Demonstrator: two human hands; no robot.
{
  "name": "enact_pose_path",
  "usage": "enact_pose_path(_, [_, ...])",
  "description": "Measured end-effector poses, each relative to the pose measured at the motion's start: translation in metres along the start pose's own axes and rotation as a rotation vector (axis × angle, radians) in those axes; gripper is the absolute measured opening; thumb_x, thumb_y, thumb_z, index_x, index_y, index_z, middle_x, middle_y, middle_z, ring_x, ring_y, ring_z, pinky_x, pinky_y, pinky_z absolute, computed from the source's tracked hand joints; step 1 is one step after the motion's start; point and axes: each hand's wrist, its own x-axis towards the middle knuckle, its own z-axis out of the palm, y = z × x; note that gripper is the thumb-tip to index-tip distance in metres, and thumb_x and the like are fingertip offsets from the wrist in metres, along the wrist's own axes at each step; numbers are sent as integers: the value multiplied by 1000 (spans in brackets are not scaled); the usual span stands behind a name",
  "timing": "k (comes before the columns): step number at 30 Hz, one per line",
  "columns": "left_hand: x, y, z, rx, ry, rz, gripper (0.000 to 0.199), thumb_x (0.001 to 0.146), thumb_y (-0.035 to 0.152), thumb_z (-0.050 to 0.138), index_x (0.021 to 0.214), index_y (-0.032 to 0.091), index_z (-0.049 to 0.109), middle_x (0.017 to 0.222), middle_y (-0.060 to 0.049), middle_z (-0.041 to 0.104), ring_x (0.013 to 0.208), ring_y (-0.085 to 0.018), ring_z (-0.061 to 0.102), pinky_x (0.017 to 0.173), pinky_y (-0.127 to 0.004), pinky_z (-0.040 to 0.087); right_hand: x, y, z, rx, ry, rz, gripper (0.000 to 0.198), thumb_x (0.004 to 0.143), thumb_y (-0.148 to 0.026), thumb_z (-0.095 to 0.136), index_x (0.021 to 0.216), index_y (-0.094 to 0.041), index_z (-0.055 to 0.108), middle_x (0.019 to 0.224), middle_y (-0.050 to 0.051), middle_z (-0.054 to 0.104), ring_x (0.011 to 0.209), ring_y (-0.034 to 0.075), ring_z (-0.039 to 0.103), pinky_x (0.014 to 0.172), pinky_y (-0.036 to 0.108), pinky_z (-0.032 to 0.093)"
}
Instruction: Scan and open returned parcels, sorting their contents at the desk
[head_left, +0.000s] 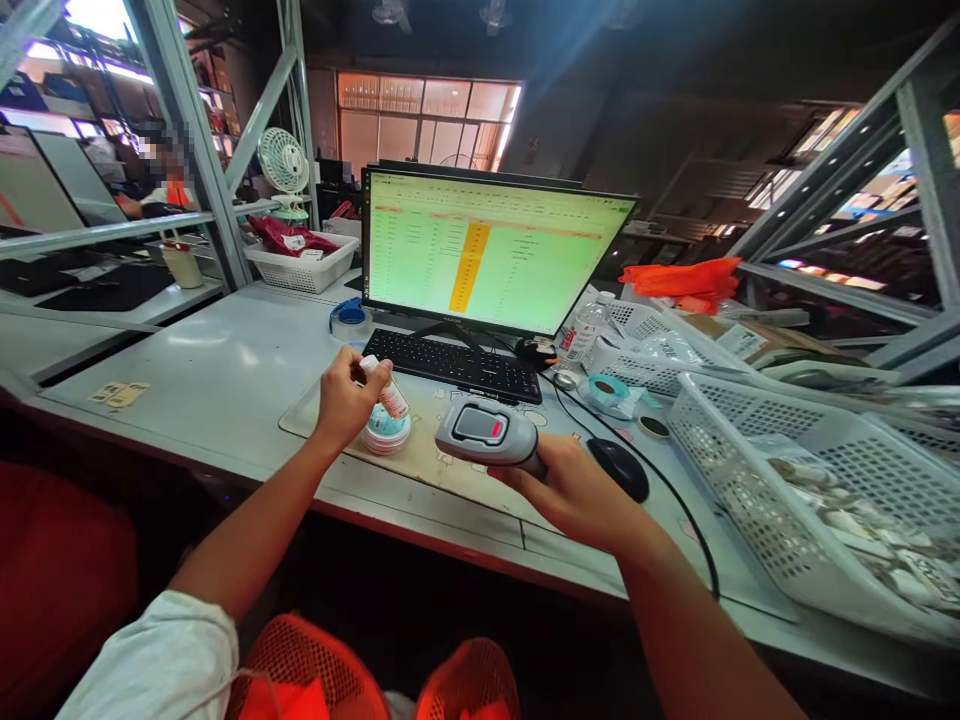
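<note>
My left hand (346,398) pinches a small white bottle (393,396) with a printed label, tilted over the desk mat. Just below it a round white tub (386,432) with a pale blue label on top sits on the mat (442,472). Wrapped in my right hand (574,485) is a grey barcode scanner (487,432), its head pointing left toward the bottle and a red light showing on top. Behind both hands are a black keyboard (450,365) and a lit monitor (487,250) with a spreadsheet on it.
A black mouse (619,470) and a cable (675,490) lie right of the scanner. Farther right stands a white basket (750,500) of small packets. Tape rolls (609,390) and a water bottle (589,325) are near the monitor. Another basket (304,272) and a fan (283,160) stand back left.
</note>
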Motion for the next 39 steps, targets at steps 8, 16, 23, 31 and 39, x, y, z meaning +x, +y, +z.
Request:
enact_pose_path(8, [-1,1,1,31,22,10,40,85,53,69,76,23,45,66,2,53,60,-15,55,56,-26,40,-1,-4,0,-28,8,-12,21,97,-39,64,99,-20,72,93,7,78,78,22,68,69,33,53])
enact_pose_path(16, [-3,0,4,116,62,99,37,86,48,70,76,23,44,63,4,52,58,-15,52,60,-28,38,-1,-8,4,-55,14,-11,18,96,-40,64,98,-22,70,91,7,77,75,23,67,67,35,52])
enact_pose_path(23, [22,-27,-9,203,172,98,35,85,44,72,75,24,44,63,4,53,59,-15,51,63,-29,35,-18,-13,-11,-72,68,-34,20,98,-37,61,102,-22,73,91,7,77,76,23,69,68,33,55])
enact_pose_path(31, [8,-14,-5,109,120,31,37,85,48,70,76,24,43,63,3,53,59,-15,53,58,-27,39,-17,-11,-8,-66,61,3,20,97,-38,62,100,-22,73,88,8,76,75,24,69,66,33,55])
enact_pose_path(39, [-18,28,16,-2,22,62,38,89,48,69,76,24,42,62,3,54,56,-14,52,56,-27,38,1,-10,9,-61,19,-18,18,97,-36,63,101,-22,71,92,7,77,76,23,68,69,34,52])
